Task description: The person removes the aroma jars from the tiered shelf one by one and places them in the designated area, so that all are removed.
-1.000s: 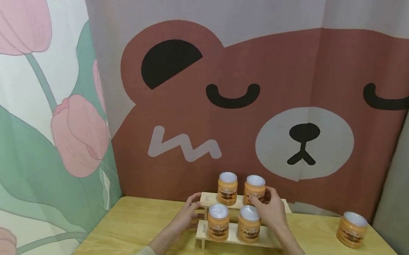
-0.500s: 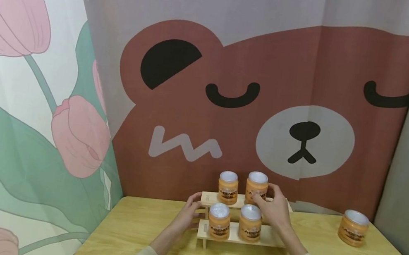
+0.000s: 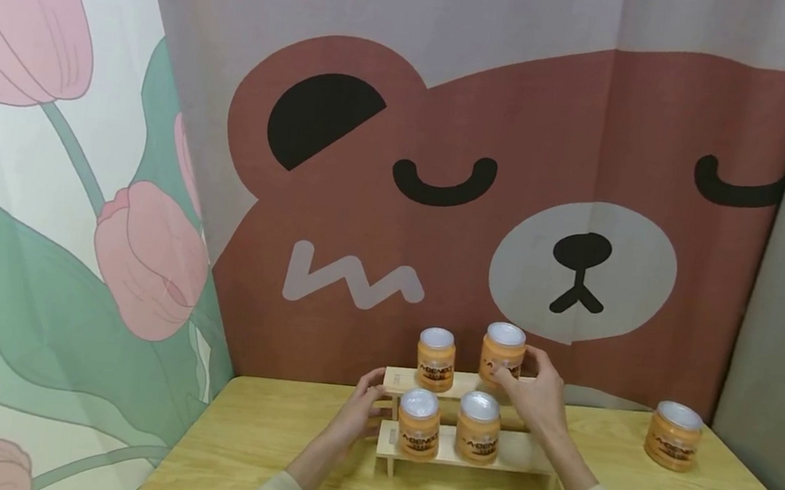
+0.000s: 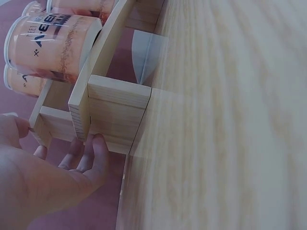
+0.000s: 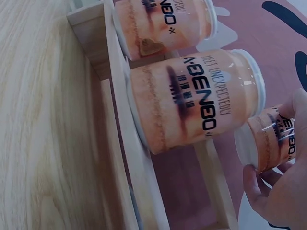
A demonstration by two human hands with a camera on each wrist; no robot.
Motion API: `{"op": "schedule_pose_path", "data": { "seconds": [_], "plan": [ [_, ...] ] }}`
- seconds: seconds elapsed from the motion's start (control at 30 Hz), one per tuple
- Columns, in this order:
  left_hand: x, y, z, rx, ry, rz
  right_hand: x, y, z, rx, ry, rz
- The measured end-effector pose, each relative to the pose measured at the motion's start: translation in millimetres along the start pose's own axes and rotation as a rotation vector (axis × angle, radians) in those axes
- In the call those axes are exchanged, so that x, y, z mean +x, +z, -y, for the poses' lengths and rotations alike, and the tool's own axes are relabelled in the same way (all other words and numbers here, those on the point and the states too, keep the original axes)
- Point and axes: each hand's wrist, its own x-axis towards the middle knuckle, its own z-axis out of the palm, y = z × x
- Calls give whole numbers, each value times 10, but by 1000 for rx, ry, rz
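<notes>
My right hand [image 3: 540, 396] grips an orange jar [image 3: 502, 352] with a silvery lid above the right part of the rack's upper shelf. In the right wrist view the thumb and fingers wrap round this jar [image 5: 264, 141]. The fingers of my left hand [image 3: 354, 417] are spread against the left end of a two-step wooden rack [image 3: 525, 452]. In the left wrist view, several fingertips touch the ends of its planks [image 4: 117, 115]. Another jar [image 3: 436, 361] stands upper left. Two similar jars, a left one [image 3: 419, 430] and a right one [image 3: 478, 431], stand on the lower shelf.
A fifth matching jar [image 3: 673, 441] stands upright on the light wooden table [image 3: 272, 432], right of the rack. Behind the table hangs a curtain [image 3: 449, 251] with a bear print; a tulip-patterned curtain [image 3: 15, 277] hangs at the left.
My right hand has raised the jar a little and moved it right along the upper shelf, away from the upper-left jar. The left hand stays at the rack's end.
</notes>
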Motion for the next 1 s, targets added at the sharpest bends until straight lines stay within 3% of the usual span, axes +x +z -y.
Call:
{"op": "schedule_pose_path", "data": {
  "seconds": [0.27, 1.0],
  "plan": [
    [-11, 8, -6, 12, 8, -2, 6, -100, 6, 15, 1, -9],
    [-24, 14, -6, -4, 5, -4, 34, -378, -106, -74, -46, -45]
  ]
}}
